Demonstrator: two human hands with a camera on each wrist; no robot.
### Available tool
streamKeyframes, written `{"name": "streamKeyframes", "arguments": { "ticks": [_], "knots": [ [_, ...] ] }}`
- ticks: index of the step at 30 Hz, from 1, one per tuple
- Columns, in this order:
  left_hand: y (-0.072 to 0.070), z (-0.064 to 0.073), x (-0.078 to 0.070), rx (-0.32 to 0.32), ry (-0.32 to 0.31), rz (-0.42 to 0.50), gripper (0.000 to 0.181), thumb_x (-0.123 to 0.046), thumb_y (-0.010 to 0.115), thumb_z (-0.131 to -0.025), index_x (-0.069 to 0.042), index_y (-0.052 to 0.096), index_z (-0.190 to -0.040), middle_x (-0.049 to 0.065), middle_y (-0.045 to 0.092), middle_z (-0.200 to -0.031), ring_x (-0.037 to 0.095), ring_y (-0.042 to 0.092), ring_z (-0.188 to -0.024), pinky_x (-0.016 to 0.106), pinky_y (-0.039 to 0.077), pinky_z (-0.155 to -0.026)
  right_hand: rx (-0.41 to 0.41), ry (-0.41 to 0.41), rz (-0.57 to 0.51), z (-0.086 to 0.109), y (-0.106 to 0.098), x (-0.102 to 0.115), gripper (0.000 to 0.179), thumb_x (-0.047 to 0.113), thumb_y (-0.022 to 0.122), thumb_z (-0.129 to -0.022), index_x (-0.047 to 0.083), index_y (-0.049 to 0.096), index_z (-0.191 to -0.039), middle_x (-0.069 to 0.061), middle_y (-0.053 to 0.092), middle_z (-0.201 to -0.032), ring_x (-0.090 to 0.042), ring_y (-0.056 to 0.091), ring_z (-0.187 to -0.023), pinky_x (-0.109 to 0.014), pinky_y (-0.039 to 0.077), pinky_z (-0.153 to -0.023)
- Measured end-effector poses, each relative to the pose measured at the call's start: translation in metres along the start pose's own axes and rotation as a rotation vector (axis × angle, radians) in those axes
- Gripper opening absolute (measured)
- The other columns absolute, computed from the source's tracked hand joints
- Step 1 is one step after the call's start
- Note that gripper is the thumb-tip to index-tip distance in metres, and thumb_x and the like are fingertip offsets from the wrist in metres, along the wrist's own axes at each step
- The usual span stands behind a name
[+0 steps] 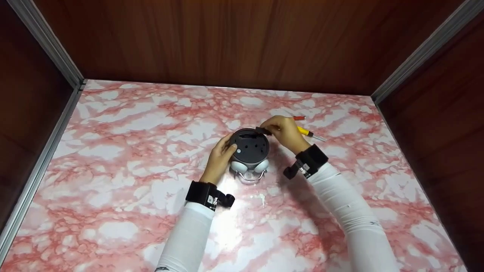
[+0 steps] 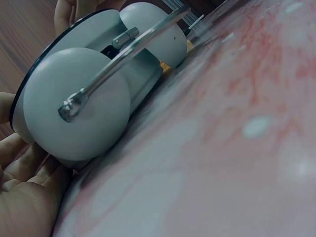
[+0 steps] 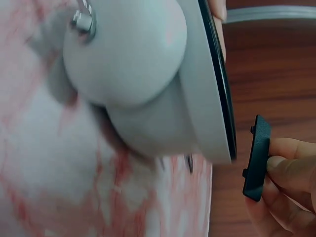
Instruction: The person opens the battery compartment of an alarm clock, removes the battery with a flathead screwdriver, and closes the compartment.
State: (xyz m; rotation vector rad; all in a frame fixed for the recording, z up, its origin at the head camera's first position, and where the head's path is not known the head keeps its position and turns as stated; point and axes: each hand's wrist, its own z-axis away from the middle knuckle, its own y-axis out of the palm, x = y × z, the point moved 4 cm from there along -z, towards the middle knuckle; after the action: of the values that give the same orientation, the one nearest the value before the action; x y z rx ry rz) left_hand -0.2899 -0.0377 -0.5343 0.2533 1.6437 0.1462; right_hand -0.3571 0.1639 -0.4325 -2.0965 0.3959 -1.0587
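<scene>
A twin-bell alarm clock (image 1: 251,153) lies face down on the table, its black back upward and its two pale bells (image 2: 76,103) and metal handle toward me. My left hand (image 1: 218,158) holds the clock by its left side, thumb over the rim of the back. An opening that looks like a battery compartment (image 1: 247,136) shows near the back's far edge. Between thumb and fingers, my right hand (image 1: 286,132) pinches a small black battery cover (image 3: 256,160) with little tabs, just off the clock's upper right rim. The clock's face is hidden.
Beyond my right hand lies a red battery (image 1: 299,118). A screwdriver with a yellow handle (image 1: 304,131) lies partly hidden behind that hand. The pink and white marbled table (image 1: 132,170) meets brown wood-grain panels (image 1: 227,45) at the back and sides.
</scene>
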Motion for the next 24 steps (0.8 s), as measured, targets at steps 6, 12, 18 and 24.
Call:
{"name": "streamKeyframes", "arguments": {
  "ticks": [6, 12, 18, 24],
  "knots": [
    [0.000, -0.001, 0.000, -0.003, 0.007, -0.010, 0.052, -0.011, 0.056, -0.104, 0.002, 0.041, -0.152, 0.018, 0.045, -0.154, 0.027, 0.040, -0.144, 0.030, 0.032, -0.119, 0.027, -0.029, 0.015, -0.005, 0.011, 0.014, 0.020, -0.011, 0.064, -0.093, 0.001, 0.080, -0.097, -0.013, 0.075, -0.095, -0.026, 0.070, -0.090, -0.038, 0.060, -0.080],
    [0.000, -0.001, 0.001, -0.001, 0.007, 0.013, 0.052, -0.010, 0.057, -0.103, 0.002, 0.042, -0.152, 0.018, 0.044, -0.155, 0.027, 0.040, -0.145, 0.030, 0.031, -0.119, 0.073, -0.092, 0.053, -0.010, 0.021, 0.024, 0.019, -0.011, 0.063, -0.093, 0.000, 0.079, -0.098, -0.014, 0.075, -0.098, -0.029, 0.069, -0.096, -0.042, 0.057, -0.088],
    [0.000, -0.002, 0.003, 0.007, 0.007, 0.039, 0.053, -0.010, 0.057, -0.103, 0.003, 0.041, -0.152, 0.019, 0.044, -0.155, 0.029, 0.040, -0.145, 0.032, 0.031, -0.120, 0.107, -0.154, 0.115, -0.013, 0.031, 0.028, 0.018, -0.010, 0.064, -0.093, 0.000, 0.079, -0.098, -0.013, 0.076, -0.097, -0.030, 0.069, -0.095, -0.043, 0.056, -0.090],
    [0.000, -0.001, 0.001, 0.005, 0.012, 0.017, 0.053, -0.010, 0.057, -0.103, 0.004, 0.041, -0.151, 0.020, 0.044, -0.154, 0.028, 0.041, -0.144, 0.031, 0.032, -0.119, 0.145, -0.145, 0.095, -0.015, 0.036, 0.027, 0.018, -0.011, 0.064, -0.092, -0.001, 0.078, -0.098, -0.014, 0.075, -0.097, -0.030, 0.068, -0.095, -0.043, 0.056, -0.089]
  ]
}}
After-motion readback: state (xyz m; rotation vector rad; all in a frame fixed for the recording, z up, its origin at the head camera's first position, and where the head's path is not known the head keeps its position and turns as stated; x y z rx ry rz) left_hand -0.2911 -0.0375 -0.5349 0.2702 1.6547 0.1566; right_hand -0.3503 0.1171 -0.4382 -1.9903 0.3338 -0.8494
